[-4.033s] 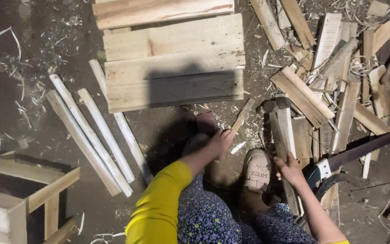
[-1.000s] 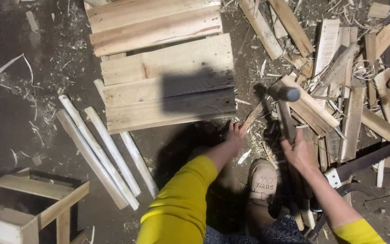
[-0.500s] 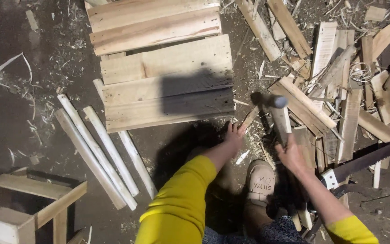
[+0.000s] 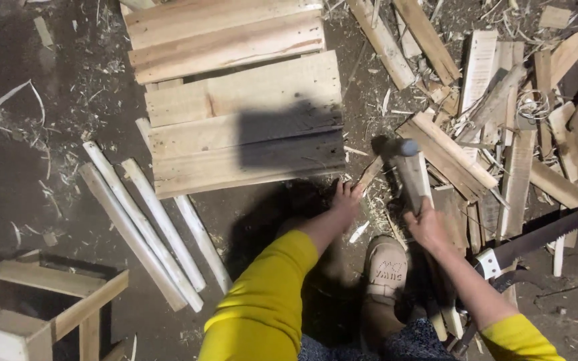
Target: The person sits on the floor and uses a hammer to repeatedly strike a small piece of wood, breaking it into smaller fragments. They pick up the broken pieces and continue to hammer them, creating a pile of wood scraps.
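Head view, looking down at a dirt floor (image 4: 48, 200) littered with wood shavings.

Right hand (image 4: 427, 226): fingers wrapped tight around the wooden handle of a hammer (image 4: 406, 170). The hammer's dark head points up and away from the person, just above the small wood strip (image 4: 369, 175).

Left hand (image 4: 346, 198): fingers pressed down together on the near end of that small wood strip, pinning it to the floor. Whether the fingers curl around it cannot be told. The strip lies tilted, just beside the lower right corner of the plank panel (image 4: 235, 113).

Plank panel: several pale boards side by side, flat on the floor, well ahead of the person; a shadow falls across its lower boards.

Left of the panel: three long white-painted slats (image 4: 142, 227) lying side by side, slanted.

Right side: a loose heap of scrap boards (image 4: 503, 120).

A hand saw (image 4: 543, 234) lies near the right forearm, blade running off to the right.

Lower left corner: a wooden stool frame (image 4: 41, 301).

A tan shoe (image 4: 386, 267) sits between the two yellow-sleeved arms.
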